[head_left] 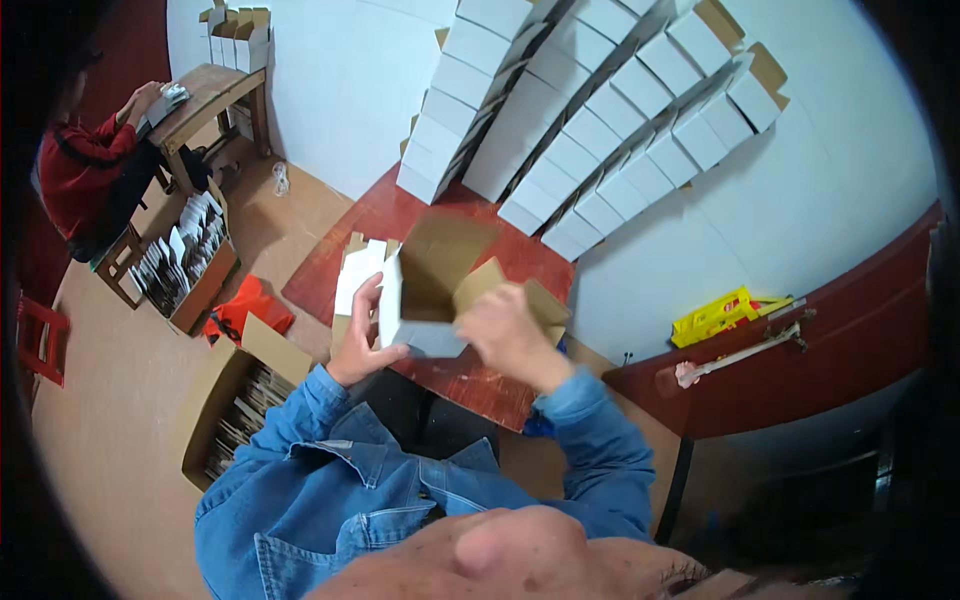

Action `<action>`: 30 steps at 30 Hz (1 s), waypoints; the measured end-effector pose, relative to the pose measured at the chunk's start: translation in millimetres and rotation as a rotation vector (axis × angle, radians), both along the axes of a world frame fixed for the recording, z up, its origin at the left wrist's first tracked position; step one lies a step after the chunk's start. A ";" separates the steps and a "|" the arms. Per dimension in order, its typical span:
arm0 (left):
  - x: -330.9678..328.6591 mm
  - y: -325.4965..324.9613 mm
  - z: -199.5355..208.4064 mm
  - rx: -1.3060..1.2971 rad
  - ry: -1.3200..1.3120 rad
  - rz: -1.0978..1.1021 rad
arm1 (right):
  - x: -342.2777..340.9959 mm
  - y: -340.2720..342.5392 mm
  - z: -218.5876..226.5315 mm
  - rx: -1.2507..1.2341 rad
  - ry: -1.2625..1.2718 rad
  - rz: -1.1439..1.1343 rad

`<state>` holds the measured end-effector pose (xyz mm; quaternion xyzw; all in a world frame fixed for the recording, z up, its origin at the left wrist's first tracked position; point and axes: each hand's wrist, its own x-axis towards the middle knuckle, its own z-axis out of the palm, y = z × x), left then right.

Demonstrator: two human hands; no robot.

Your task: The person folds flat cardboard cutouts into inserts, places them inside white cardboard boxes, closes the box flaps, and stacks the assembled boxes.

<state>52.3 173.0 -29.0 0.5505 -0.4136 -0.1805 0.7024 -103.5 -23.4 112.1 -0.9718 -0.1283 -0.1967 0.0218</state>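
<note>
A small cardboard box (432, 338), white outside and brown inside, stands partly opened out over the red table in front of me. My left hand (360, 340) grips its left side, thumb along the near wall and fingers behind. At its right edge my right hand (505, 335) is closed, knuckles up, against the box's right side; the fingertips are hidden. Brown flaps (480, 285) stick up and out on that side. Just left of the box lies flat white cardboard (360, 270) with brown edges.
Tall stacks of white boxes (610, 120) stand at the red table's (320, 265) far side. An open carton (215, 410) of flat pieces sits by my left arm, near a red bag (250, 308). Far left, a person in red (90, 170) works at a wooden table (205, 105).
</note>
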 end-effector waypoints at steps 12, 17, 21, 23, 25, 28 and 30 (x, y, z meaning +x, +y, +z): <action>185.8 -65.0 158.3 0.000 -0.558 0.428 | 204.2 -152.2 323.6 -0.065 -0.822 -0.412; 280.9 -153.3 254.3 -0.145 -0.740 0.619 | 294.1 -161.8 349.7 -0.324 -0.491 -0.873; 317.7 -229.0 333.8 0.036 -0.631 0.609 | 325.2 -177.5 344.1 -0.418 -0.424 -0.992; 313.9 -263.8 362.7 0.042 -0.555 0.629 | 322.4 -196.6 340.7 -0.446 -0.439 -1.047; 377.6 -313.5 339.2 -0.154 -0.292 0.201 | 324.2 -198.2 340.2 -0.456 -0.411 -1.026; 502.6 -340.8 296.3 -0.732 0.535 -1.005 | 346.2 -177.6 340.0 -0.494 -0.323 -0.885; 493.8 -367.5 302.5 -0.701 0.483 -1.052 | 333.5 -196.1 339.9 -0.481 -0.316 -0.933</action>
